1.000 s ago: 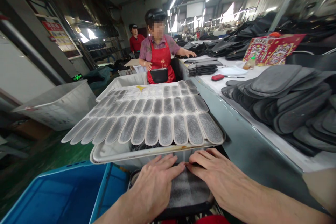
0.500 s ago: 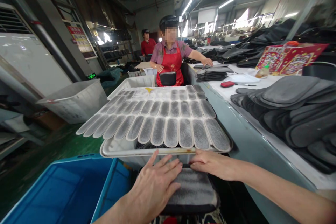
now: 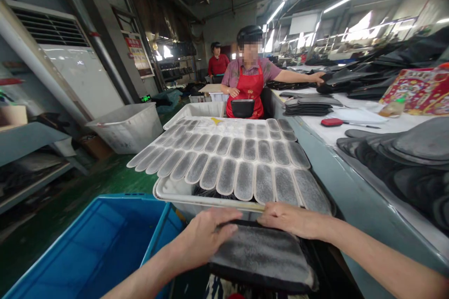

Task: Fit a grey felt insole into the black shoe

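Low in front of me, over my lap, lies a grey panel [image 3: 259, 254] with rounded corners and a dark border. My left hand [image 3: 206, 233] is at its far left corner, thumb bent toward the fingers around the dark edge. Curled fingers of my right hand [image 3: 289, 218] press on the same far edge, farther right; their tips are partly hidden. Just beyond both hands, a white plastic tub [image 3: 210, 204] carries a board covered with rows of grey oblong pieces [image 3: 244, 180] with pale rims.
A blue crate [image 3: 91, 243] stands at my left. Along the right runs a worktable [image 3: 336, 187] with stacked dark panels [image 3: 414, 154] and a red-handled tool [image 3: 331, 122]. A co-worker in a red apron [image 3: 250, 88] is across from me; a grey bin [image 3: 129, 126] is at left.
My left hand has gone from lying spread over the panel to closing at its far edge. My view has turned left. The co-worker's arm reaches farther across the table.
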{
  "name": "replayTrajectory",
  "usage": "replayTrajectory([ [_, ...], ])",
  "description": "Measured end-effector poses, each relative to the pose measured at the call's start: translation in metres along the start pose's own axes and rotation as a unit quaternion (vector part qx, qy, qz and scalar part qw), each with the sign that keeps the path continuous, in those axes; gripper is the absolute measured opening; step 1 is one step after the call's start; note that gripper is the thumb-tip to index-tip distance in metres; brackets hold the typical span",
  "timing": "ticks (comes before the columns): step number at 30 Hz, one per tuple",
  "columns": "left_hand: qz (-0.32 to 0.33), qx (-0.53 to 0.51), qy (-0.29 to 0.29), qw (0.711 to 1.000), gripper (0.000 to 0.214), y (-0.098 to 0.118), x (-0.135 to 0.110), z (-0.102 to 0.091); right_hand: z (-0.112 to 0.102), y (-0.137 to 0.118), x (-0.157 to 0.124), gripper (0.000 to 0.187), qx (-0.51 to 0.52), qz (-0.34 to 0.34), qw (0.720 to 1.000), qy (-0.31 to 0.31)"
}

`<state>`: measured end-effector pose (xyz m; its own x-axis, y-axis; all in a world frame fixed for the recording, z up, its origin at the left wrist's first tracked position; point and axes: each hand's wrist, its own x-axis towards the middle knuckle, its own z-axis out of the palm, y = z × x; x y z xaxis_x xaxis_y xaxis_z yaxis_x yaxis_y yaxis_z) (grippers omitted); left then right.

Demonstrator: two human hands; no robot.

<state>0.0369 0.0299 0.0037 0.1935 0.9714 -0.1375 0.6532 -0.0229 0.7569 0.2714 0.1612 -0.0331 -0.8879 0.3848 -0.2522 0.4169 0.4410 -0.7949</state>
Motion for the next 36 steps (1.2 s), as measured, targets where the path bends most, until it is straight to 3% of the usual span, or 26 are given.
replayTrajectory([
  [3, -0.088, -0.146, 0.02, 0.985, 0.041, -0.022, 0.0, -0.012, 0.002, 0.0, 0.012, 0.055, 0.014, -0.024, 0.998, -0.054],
  [6, -0.165, -0.215, -0.023, 0.962, 0.056, -0.039, -0.004, -0.014, 0.005, -0.001, 0.02, 0.058, 0.019, -0.027, 0.998, -0.051],
  [11, -0.217, -0.313, -0.042, 0.923, 0.071, -0.046, -0.002, -0.008, 0.014, -0.014, 0.043, 0.06, 0.002, -0.017, 0.999, -0.049],
  [14, -0.232, -0.322, -0.043, 0.917, 0.071, -0.044, 0.004, -0.009, 0.019, -0.024, 0.063, 0.056, -0.016, -0.024, 0.997, -0.077],
  [19, -0.236, -0.304, -0.048, 0.922, 0.035, -0.036, 0.011, -0.013, 0.023, -0.03, 0.079, 0.057, -0.045, -0.025, 0.993, -0.106],
  [22, -0.246, -0.308, -0.05, 0.918, 0.027, -0.034, 0.013, -0.013, 0.023, -0.03, 0.079, 0.057, -0.05, -0.035, 0.993, -0.105],
  [28, -0.255, -0.302, -0.051, 0.917, 0.025, -0.035, 0.013, -0.011, 0.025, -0.03, 0.081, 0.052, -0.066, -0.056, 0.991, -0.1],
  [36, -0.227, -0.254, -0.04, 0.939, 0.025, -0.033, 0.012, -0.006, 0.032, -0.02, 0.085, 0.051, -0.061, -0.062, 0.992, -0.091],
])
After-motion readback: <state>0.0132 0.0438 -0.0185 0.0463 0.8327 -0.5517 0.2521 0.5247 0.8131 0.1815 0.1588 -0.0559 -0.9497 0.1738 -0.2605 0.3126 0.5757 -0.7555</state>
